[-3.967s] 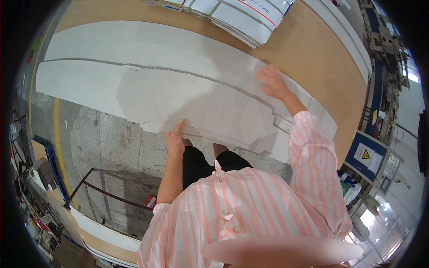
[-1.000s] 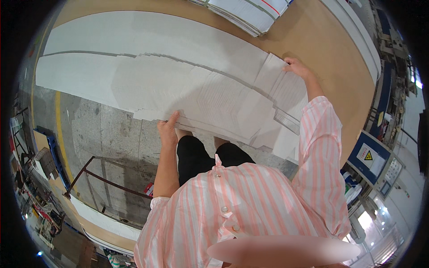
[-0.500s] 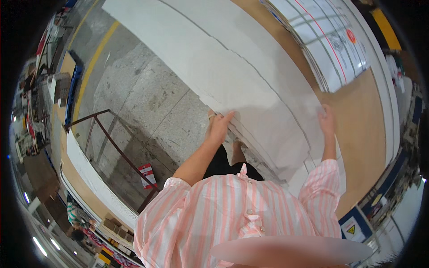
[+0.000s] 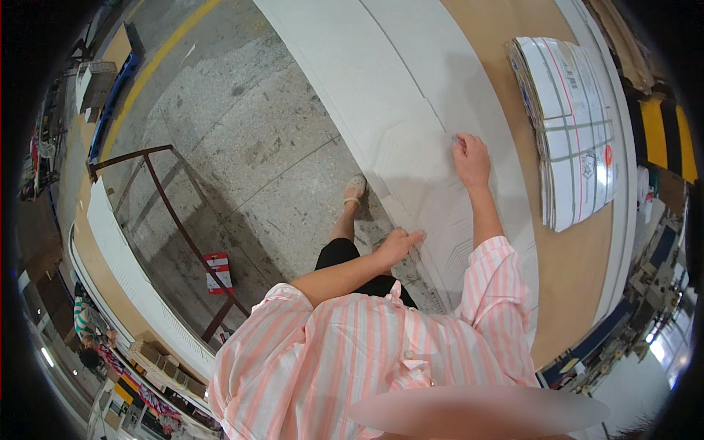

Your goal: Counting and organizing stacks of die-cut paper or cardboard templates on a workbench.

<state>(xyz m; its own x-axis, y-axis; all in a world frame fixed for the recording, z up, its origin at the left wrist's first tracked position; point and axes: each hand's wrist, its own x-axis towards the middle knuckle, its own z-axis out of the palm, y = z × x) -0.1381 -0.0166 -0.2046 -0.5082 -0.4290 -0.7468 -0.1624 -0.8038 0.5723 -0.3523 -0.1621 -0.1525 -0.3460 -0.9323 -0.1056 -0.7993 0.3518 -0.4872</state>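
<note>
Long white sheets [image 4: 400, 139], paper or thin board, lie layered in front of me, with a dark seam running along their top. At that seam my right hand [image 4: 473, 160] is closed, thumb and fingertips pinching the edge of a sheet. Nearer my body, my left hand [image 4: 400, 246] is closed at the left edge of the stack, thumb reaching over the white surface. The curled fingers of that hand are partly hidden, so its hold on the edge is hard to see. Fine layered edges show beside it.
A strapped bundle of white printed sheets [image 4: 576, 139] rests on the brown board [image 4: 565, 293] to the right. On the left stand a dark red metal frame [image 4: 180, 224] and a red-and-white packet [image 4: 218, 273] on the concrete floor. Yellow-black striping [image 4: 664, 139] shows at far right.
My right hand has moved left from the sheets' far right edge to the seam. My left hand has come back toward my body along the left edge. The white sheets and bundle appear shifted in view.
</note>
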